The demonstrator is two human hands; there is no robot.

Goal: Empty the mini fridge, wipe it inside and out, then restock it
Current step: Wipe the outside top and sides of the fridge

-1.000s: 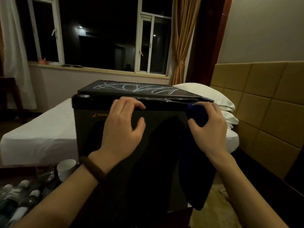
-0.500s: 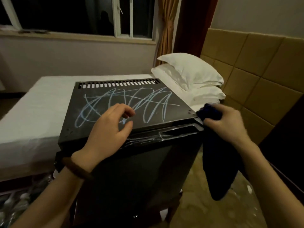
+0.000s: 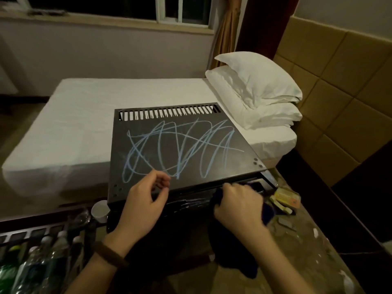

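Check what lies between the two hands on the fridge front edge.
Head view: only the mini fridge top's front lip and door edge separate the left hand from the right hand holding the blue cloth.

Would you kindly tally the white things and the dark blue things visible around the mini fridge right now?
White pillows: 2 (upper, lower)
White cup: 1
White bed sheet: 1
Dark blue cloth, gripped by the right hand: 1
Total: 5
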